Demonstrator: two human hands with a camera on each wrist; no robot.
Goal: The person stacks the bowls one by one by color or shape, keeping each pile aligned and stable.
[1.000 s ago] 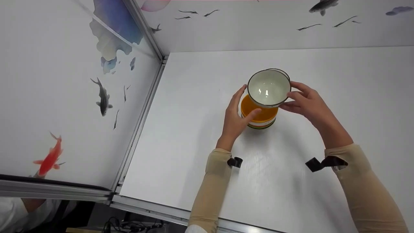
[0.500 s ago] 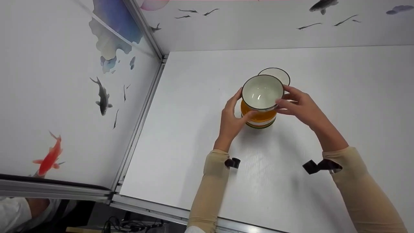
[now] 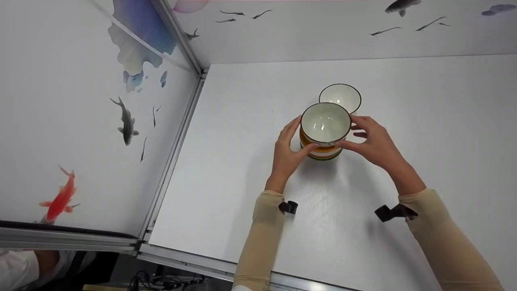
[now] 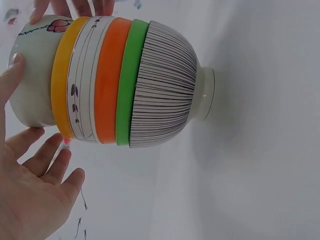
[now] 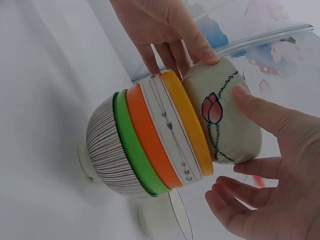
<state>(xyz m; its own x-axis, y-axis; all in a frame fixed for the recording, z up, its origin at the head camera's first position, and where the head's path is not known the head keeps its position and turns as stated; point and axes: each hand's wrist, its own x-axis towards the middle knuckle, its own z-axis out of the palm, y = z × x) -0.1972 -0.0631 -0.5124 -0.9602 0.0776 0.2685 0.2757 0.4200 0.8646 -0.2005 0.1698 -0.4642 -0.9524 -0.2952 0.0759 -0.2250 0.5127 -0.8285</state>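
Note:
A pale cream bowl point(image 3: 326, 121) with a dark rim and a red flower bud on its side is held between both hands, its lower part set into the top of a bowl stack point(image 4: 107, 80). Yellow, white-patterned, orange and green rims show in the stack, above a black-striped bottom bowl point(image 4: 165, 85). My left hand point(image 3: 286, 153) grips the cream bowl's left side, thumb at the near side and fingers round the far side. From the right, my right hand point(image 3: 375, 145) holds it between thumb and forefinger, the other fingers spread below.
A second cream bowl point(image 3: 343, 95) with a dark rim stands right behind the stack on the white table point(image 3: 210, 182). White panels point(image 3: 323, 40) with fish drawings rise at the back and left. Metal framing point(image 3: 177, 149) runs along the left table edge.
Both hands have brought the cream bowl toward me and slightly left, down onto the stack. The bowl behind has come into view. My right thumb has shifted to the bowl's near side.

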